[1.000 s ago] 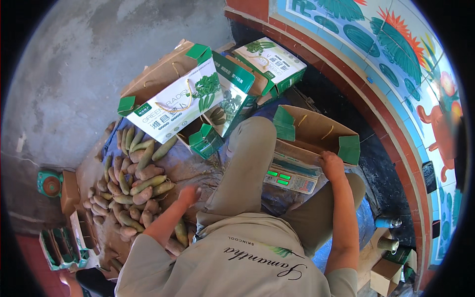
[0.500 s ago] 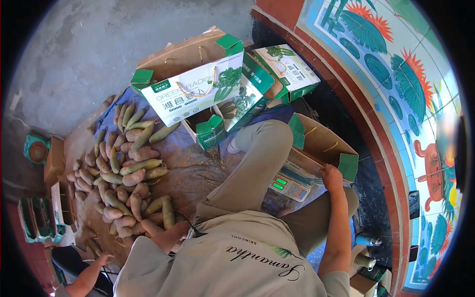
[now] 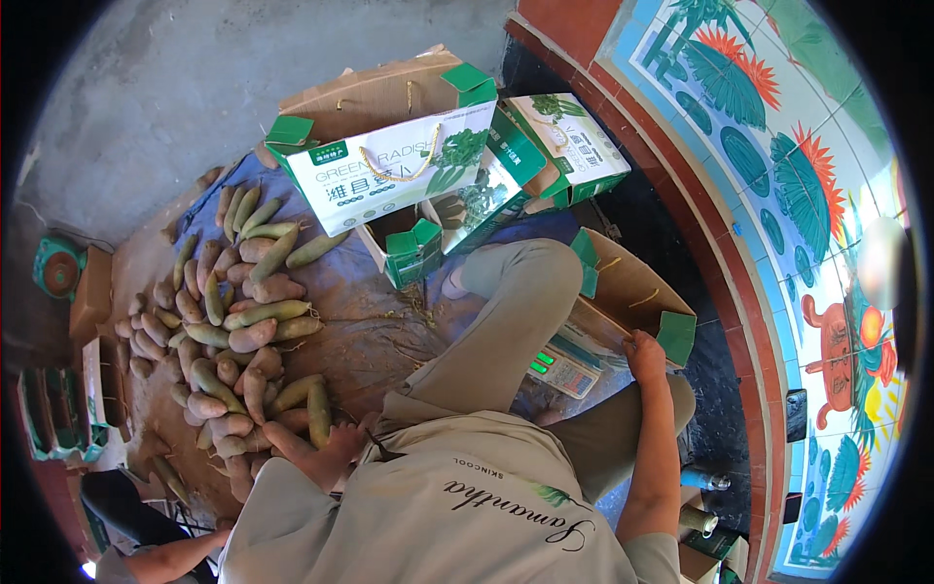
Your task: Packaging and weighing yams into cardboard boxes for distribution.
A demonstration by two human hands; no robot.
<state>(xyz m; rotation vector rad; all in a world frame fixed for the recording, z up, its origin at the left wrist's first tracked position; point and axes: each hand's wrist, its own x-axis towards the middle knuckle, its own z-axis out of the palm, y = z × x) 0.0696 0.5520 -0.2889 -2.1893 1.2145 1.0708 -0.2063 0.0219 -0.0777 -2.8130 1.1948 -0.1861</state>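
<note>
My right hand (image 3: 646,356) is closed on the near rim of an open cardboard carton (image 3: 637,282) with green end flaps and a rope handle. That carton stands beyond a weighing scale (image 3: 569,368) with a lit green display, between my legs. My left hand (image 3: 348,446) is close to my waist at the near edge of a root pile; its fingers are partly hidden. Long green radishes (image 3: 268,313) lie mixed with reddish, rounder roots like sweet potatoes (image 3: 253,336) on the ground to the left.
A large open white-and-green carton (image 3: 389,161) stands ahead, beside further cartons (image 3: 574,146). A tiled wall (image 3: 739,146) curves along the right. Another person's arm (image 3: 170,560) shows at lower left, near upright cartons (image 3: 58,409). Blue sheeting (image 3: 355,263) covers the ground.
My view has shifted slightly. My left hand has moved a little up, while my right hand stays on the carton's rim. The other person's hand has drawn lower.
</note>
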